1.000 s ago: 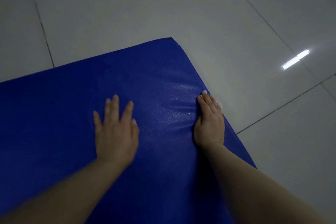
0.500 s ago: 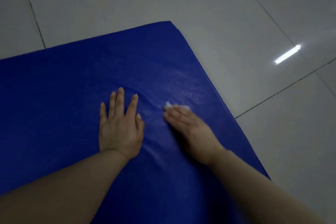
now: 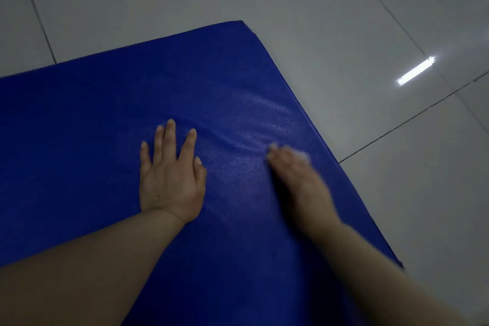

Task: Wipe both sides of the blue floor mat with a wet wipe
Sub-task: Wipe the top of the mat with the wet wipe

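Both hands on wrinkled, glossy blue mat: left hand flat, fingers splayed; right hand blurred, pressing white wipe.

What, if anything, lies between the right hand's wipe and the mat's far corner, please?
Nothing visible: the blue mat is bare from the right hand and its wet wipe to that corner. The left hand rests aside.

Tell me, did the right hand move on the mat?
Yes. The right hand slid from the blue mat edge toward the flat left hand, then partway back.
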